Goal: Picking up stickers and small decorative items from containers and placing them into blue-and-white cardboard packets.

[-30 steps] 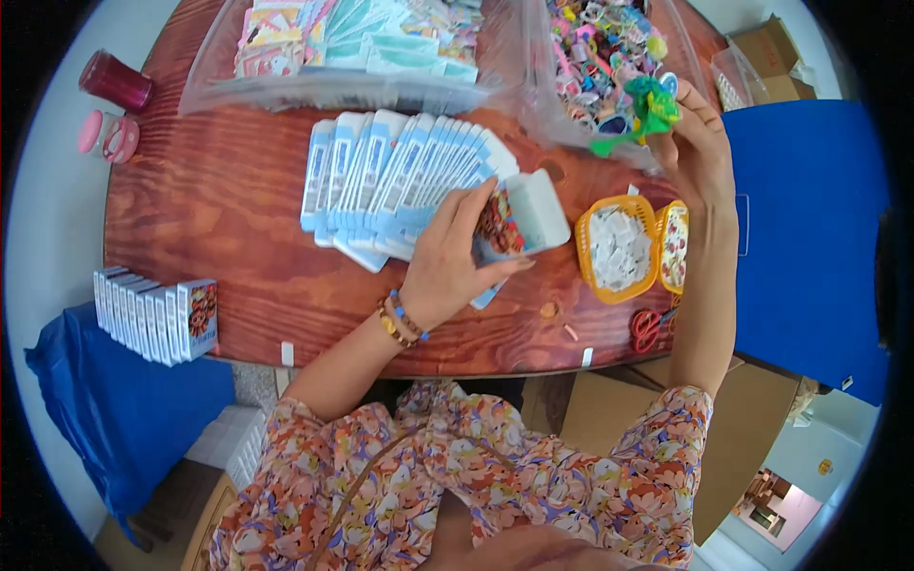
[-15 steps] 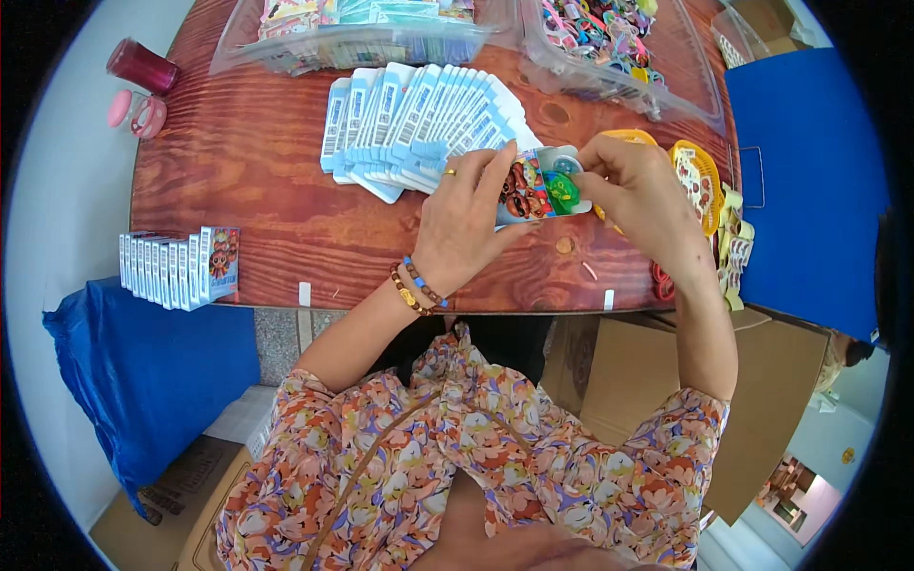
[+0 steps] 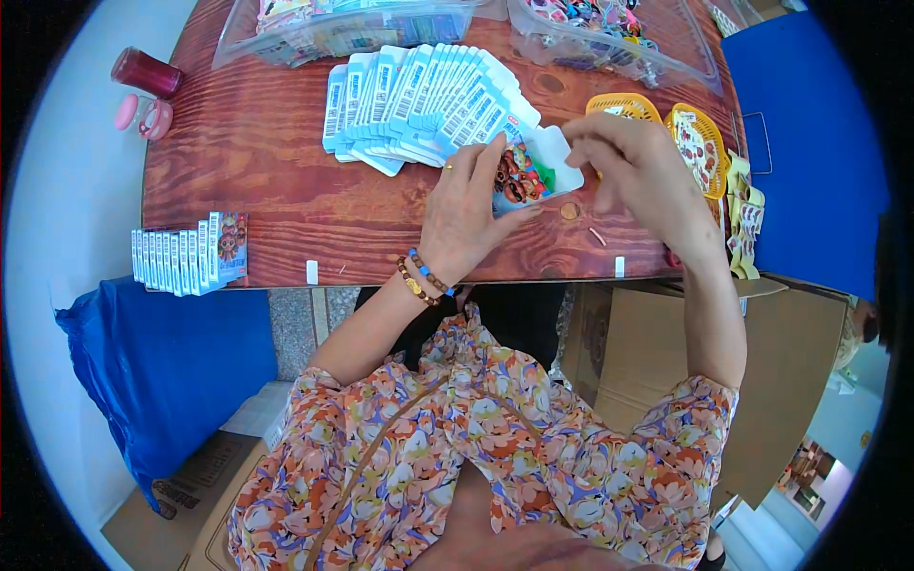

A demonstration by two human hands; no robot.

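Note:
My left hand [image 3: 465,198] grips a small printed cardboard box [image 3: 520,181] with cartoon figures on its face. The box's white end flap [image 3: 557,157] stands open on the right, and a bit of a green item [image 3: 546,177] shows at its mouth. Just right of the flap, my right hand [image 3: 636,176] hovers with bent fingers apart and nothing visible in them. A fanned spread of flat blue-and-white boxes [image 3: 409,105] lies beyond my left hand. At the left front edge, several filled-looking boxes [image 3: 186,257] stand in a row.
Two clear plastic bins, one with packets [image 3: 381,38] and one with colourful trinkets [image 3: 609,29], stand at the back. Yellow baskets [image 3: 700,152] and strips of printed pieces [image 3: 745,219] sit on the right. A dark red jar [image 3: 146,73] and a pink-lidded jar [image 3: 148,117] stand far left.
The green item has gone deeper into the box. My right hand has drawn back from the box's mouth and its fingers have parted. The view has shifted slightly.

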